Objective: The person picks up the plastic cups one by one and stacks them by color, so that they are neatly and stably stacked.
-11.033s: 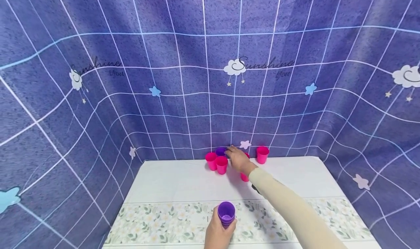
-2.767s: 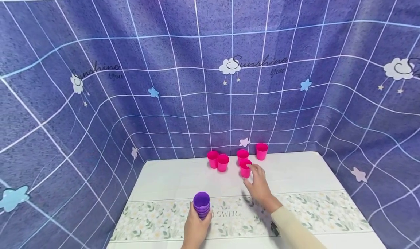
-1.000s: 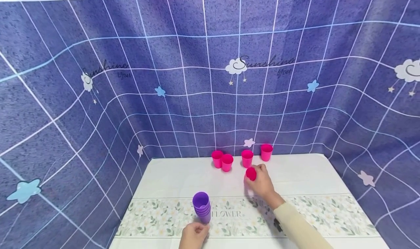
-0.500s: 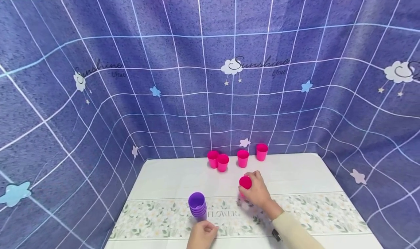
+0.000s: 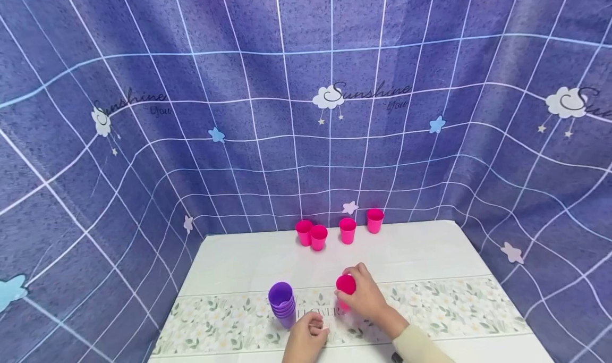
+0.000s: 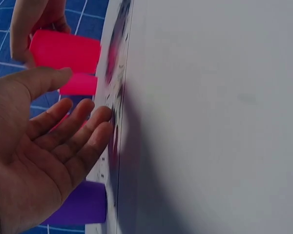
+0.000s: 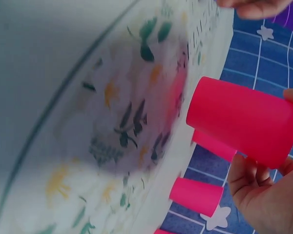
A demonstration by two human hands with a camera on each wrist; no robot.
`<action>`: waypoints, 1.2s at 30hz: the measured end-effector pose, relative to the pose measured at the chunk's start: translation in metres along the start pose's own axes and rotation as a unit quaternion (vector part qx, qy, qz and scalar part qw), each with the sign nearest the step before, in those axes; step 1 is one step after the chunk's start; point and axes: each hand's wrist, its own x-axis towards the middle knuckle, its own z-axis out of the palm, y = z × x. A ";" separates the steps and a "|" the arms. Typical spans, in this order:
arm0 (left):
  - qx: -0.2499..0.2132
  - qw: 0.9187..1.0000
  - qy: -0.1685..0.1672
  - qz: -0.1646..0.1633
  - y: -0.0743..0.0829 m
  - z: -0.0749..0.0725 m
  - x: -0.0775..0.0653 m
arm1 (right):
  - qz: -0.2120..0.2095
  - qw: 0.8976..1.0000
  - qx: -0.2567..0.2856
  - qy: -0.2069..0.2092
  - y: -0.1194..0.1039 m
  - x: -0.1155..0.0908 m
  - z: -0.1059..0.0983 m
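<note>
My right hand (image 5: 365, 298) grips a pink cup (image 5: 345, 285) near its rim, over the floral band of the table. In the right wrist view the thumb and fingers hold this pink cup (image 7: 241, 122) from both sides, its base a little off the cloth. To the left, a stack of purple cups (image 5: 283, 309) stands upright, nested with the mouth up. My left hand (image 5: 306, 338) is beside the stack's right side and holds nothing. In the left wrist view the left hand (image 6: 44, 151) has relaxed, slightly bent fingers, with a purple cup (image 6: 83, 204) partly hidden behind it.
Several pink cups stand upright at the back: a touching pair with its front cup (image 5: 319, 237), a cup (image 5: 347, 230) to their right, and another (image 5: 375, 220) by the curtain. A blue grid-patterned curtain (image 5: 268, 140) closes in the white table (image 5: 248, 262) behind and at the sides.
The purple cup at the back is gone from there. My right hand has taken a pink cup and brought it forward. My left hand has let go of the purple stack and moved right.
</note>
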 end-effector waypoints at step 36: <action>0.038 0.998 0.034 0.032 0.019 0.041 0.019 | -0.140 0.990 0.029 -0.006 0.000 -0.036 0.022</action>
